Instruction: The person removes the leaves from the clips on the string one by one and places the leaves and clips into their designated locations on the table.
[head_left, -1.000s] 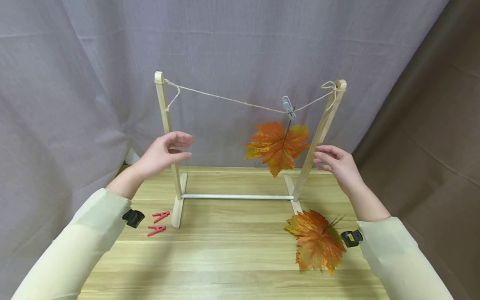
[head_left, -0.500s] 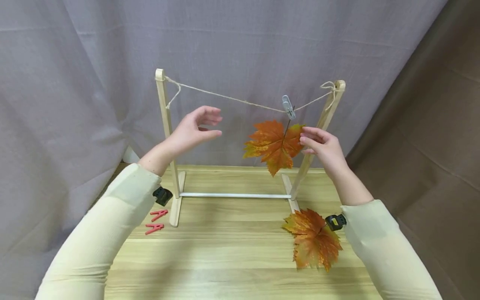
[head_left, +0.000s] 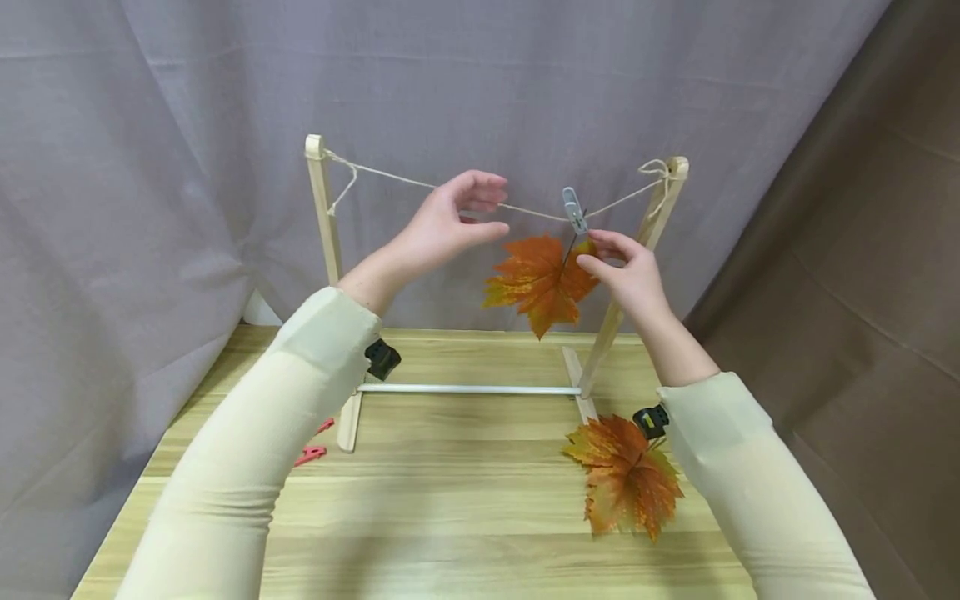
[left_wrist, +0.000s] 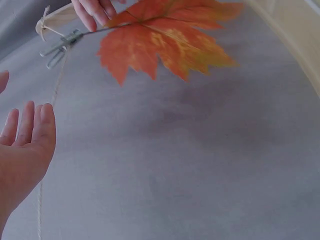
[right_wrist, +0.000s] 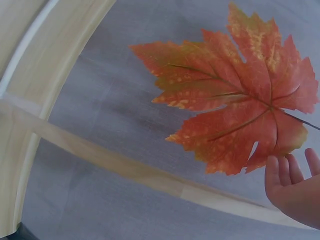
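Observation:
An orange maple leaf (head_left: 542,283) hangs by its stem from a pale grey-blue clothespin (head_left: 574,210) on a string (head_left: 531,212). My right hand (head_left: 628,271) is at the leaf's right side just below the clothespin, thumb and fingers apart; in the right wrist view its straight fingers reach the edge of the leaf (right_wrist: 250,105). My left hand (head_left: 450,221) is raised left of the leaf, in front of the string, holding nothing. Its fingers point toward the clothespin, thumb spread away from them. The left wrist view has the clothespin (left_wrist: 62,47) gripping the stem.
The string is tied between a left wooden post (head_left: 324,208) and a right wooden post (head_left: 660,208), joined low by a white rod (head_left: 472,389). A second maple leaf (head_left: 626,475) lies on the table at right. Red clothespins (head_left: 311,456) lie at left, partly behind my sleeve.
My left hand has moved right and up from the left post to the string. My right hand has moved left and up from the right post to the hanging leaf, near the clothespin.

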